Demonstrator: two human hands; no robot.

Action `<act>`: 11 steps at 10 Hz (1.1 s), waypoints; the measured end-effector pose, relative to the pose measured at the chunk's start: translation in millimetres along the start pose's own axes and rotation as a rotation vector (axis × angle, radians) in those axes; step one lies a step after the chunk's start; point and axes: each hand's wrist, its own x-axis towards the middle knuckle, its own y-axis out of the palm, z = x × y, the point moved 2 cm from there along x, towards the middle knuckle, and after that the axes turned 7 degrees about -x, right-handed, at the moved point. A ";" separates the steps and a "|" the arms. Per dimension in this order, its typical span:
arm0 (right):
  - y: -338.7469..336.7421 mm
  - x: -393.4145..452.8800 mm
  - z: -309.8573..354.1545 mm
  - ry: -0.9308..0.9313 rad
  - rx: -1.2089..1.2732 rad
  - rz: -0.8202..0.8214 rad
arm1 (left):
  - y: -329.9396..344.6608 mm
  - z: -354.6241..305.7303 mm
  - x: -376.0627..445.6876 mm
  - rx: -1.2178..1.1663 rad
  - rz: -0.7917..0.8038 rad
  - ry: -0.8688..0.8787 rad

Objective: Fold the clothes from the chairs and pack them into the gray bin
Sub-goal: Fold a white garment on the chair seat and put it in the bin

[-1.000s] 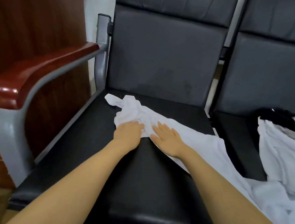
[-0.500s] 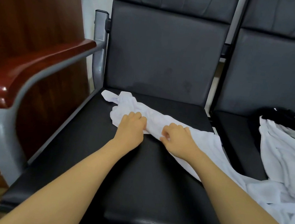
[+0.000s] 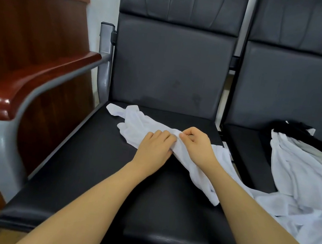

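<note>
Both hands have closed since a second ago: the left hand (image 3: 153, 148) now curls on the white garment (image 3: 135, 125) lying across the black chair seat (image 3: 93, 174), and the right hand (image 3: 197, 146) pinches a fold beside it, so gathering has begun; no gray bin shows.

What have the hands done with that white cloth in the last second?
Both hands lay flat on the white garment a second ago. Since then the left hand and right hand have curled their fingers and gathered its fabric between them. The clothes pile on the next chair stayed put.
</note>
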 end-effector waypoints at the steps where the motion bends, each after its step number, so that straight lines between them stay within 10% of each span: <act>1: -3.9 -1.5 -7.0 -0.006 -0.077 -0.024 | 6.9 6.0 1.7 0.032 -0.079 0.059; 3: -16.2 -3.9 -7.7 0.007 0.013 -0.057 | -12.8 13.6 12.0 -0.121 -0.077 -0.148; 4: -6.3 -9.9 -13.1 -0.004 0.014 0.198 | -30.0 28.2 9.4 -0.192 -0.146 -0.366; 5: 6.1 -15.1 -15.6 -0.028 -0.260 0.411 | -35.7 38.0 2.9 0.076 -0.024 -0.138; 6: 25.2 -22.7 -12.0 -0.106 -0.536 0.626 | -31.4 46.5 -6.7 0.005 0.141 -0.277; 11: 65.7 23.4 -14.7 -0.074 -0.278 0.312 | -24.8 20.6 -26.3 -0.032 0.459 -0.162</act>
